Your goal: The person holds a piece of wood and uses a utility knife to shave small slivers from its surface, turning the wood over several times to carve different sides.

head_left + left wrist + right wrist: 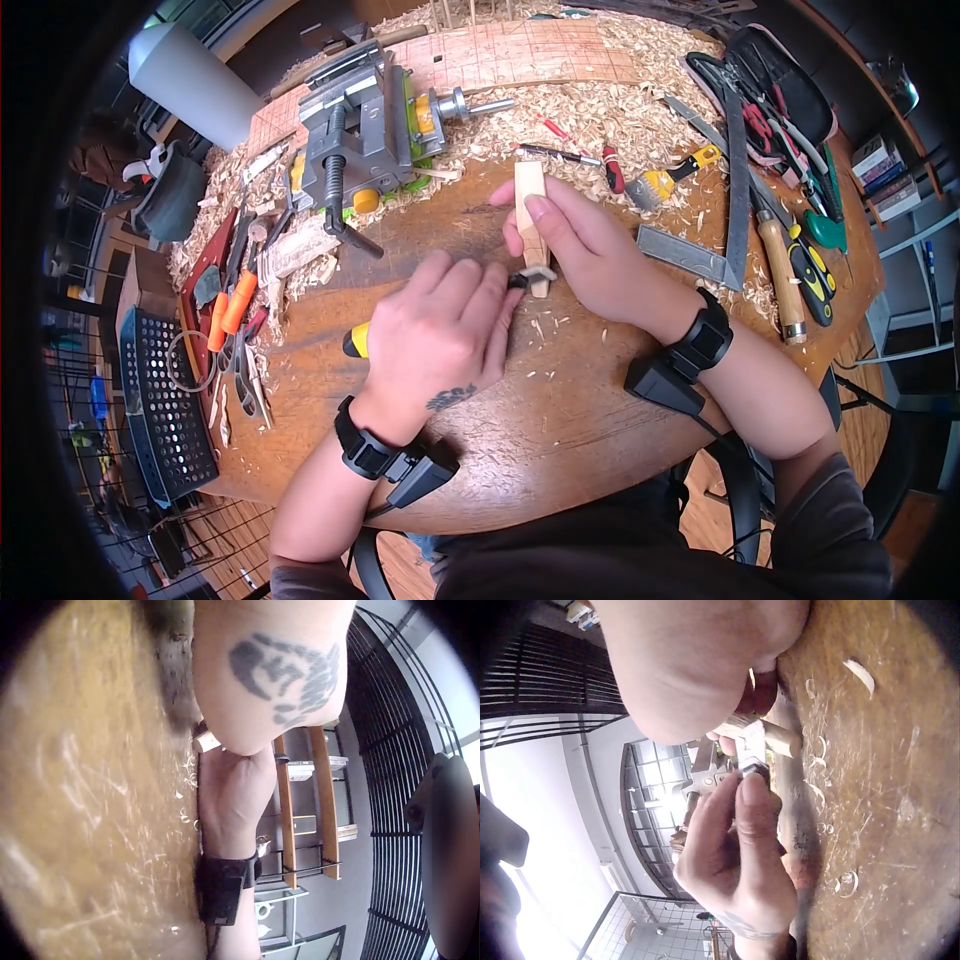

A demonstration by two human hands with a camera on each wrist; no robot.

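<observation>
In the head view my right hand (597, 245) grips a pale, tapered wooden piece (531, 183), its thumb lying along the wood. My left hand (445, 315) holds a knife, whose yellow and black handle end (357, 340) sticks out behind the palm. The knife blade (538, 272) crosses the lower, narrower part of the wood. From the right wrist, the left hand's (739, 855) thumb and fingers pinch close behind the bright blade (754, 746), which lies against the wooden piece (782, 740). The left wrist view mostly shows the back of the left hand, hiding the knife.
A metal vise (345, 130) stands at the back left amid wood shavings (600, 110). A metal square (735, 200), a yellow-handled scraper (675, 178), a wooden-handled tool (780, 270) and scissors (810, 270) lie right. Orange-handled tools (235, 300) and a perforated basket (165, 400) are left.
</observation>
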